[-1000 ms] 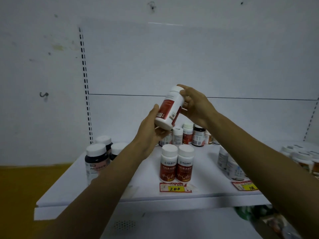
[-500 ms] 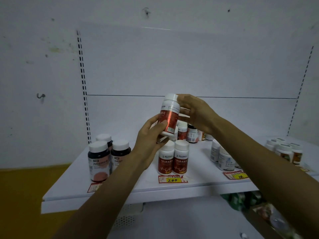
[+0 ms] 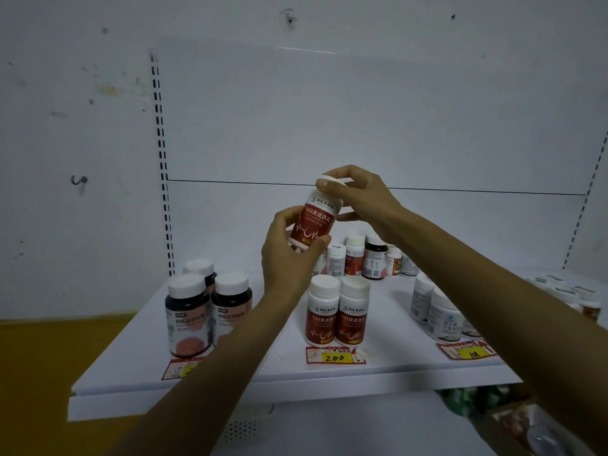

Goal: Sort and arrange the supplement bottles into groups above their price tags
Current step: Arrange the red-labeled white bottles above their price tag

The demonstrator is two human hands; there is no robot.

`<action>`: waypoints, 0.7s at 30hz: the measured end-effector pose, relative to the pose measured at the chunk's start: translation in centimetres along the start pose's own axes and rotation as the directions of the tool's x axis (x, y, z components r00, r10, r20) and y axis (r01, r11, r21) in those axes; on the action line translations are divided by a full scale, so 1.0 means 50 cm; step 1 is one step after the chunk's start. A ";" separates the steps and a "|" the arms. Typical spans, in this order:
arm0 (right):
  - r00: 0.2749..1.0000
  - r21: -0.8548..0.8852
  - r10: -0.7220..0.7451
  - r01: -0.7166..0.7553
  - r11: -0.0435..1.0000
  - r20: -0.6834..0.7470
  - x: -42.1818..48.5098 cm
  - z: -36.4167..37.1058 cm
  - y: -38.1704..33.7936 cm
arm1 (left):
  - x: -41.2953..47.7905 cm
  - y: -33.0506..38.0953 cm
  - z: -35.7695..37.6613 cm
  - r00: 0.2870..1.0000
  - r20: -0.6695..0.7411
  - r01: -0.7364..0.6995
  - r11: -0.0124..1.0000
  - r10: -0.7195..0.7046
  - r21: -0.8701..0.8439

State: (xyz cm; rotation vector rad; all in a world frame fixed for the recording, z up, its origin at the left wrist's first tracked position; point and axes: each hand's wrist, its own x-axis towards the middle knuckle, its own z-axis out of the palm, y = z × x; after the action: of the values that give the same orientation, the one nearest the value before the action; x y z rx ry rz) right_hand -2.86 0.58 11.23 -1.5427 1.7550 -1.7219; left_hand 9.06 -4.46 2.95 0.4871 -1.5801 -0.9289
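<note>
Red-labelled supplement bottle (image 3: 315, 223) held aloft, tilted — left hand (image 3: 289, 255) closed round its base, right hand (image 3: 358, 195) pinching its white cap (image 3: 333, 180).

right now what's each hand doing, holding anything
Left hand: closed on the base of the red-label bottle.
Right hand: closed on the same bottle's white cap.

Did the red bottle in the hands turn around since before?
Yes. The held red bottle was tilted with its barcode side showing; now it is nearly upright, front label facing the camera, above the two matching bottles on the shelf.
</note>
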 end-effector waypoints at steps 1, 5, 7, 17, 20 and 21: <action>1.000 0.005 0.009 -0.009 1.000 0.004 0.006 -0.001 0.002 | 0.003 -0.006 0.006 1.000 -0.012 -0.020 0.999 0.021 0.043; 0.999 -0.002 0.042 -0.042 0.999 -0.001 0.030 -0.003 0.018 | 0.005 -0.033 0.016 0.999 0.040 0.014 0.991 -0.020 0.132; 0.998 -0.054 0.055 -0.054 0.997 0.008 0.039 -0.004 0.034 | -0.008 -0.050 0.010 0.994 0.077 0.062 0.988 -0.073 0.141; 0.935 -0.329 0.287 -0.210 0.921 0.209 0.033 0.024 0.174 | -0.097 -0.152 0.002 0.948 0.235 0.168 0.965 -0.214 0.202; 0.900 -0.329 0.341 -0.246 0.912 0.273 0.022 0.036 0.192 | -0.113 -0.168 0.009 0.929 0.277 0.204 0.964 -0.245 0.170; 0.889 -0.348 0.356 -0.250 0.903 0.287 0.021 0.040 0.195 | -0.119 -0.174 0.011 0.920 0.291 0.219 0.960 -0.263 0.173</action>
State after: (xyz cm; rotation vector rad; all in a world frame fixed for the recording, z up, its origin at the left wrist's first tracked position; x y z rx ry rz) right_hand -6.58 -3.83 3.07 -1.4643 2.0031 -0.9971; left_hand 8.34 -5.06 -7.53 0.6697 -1.9095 -1.1314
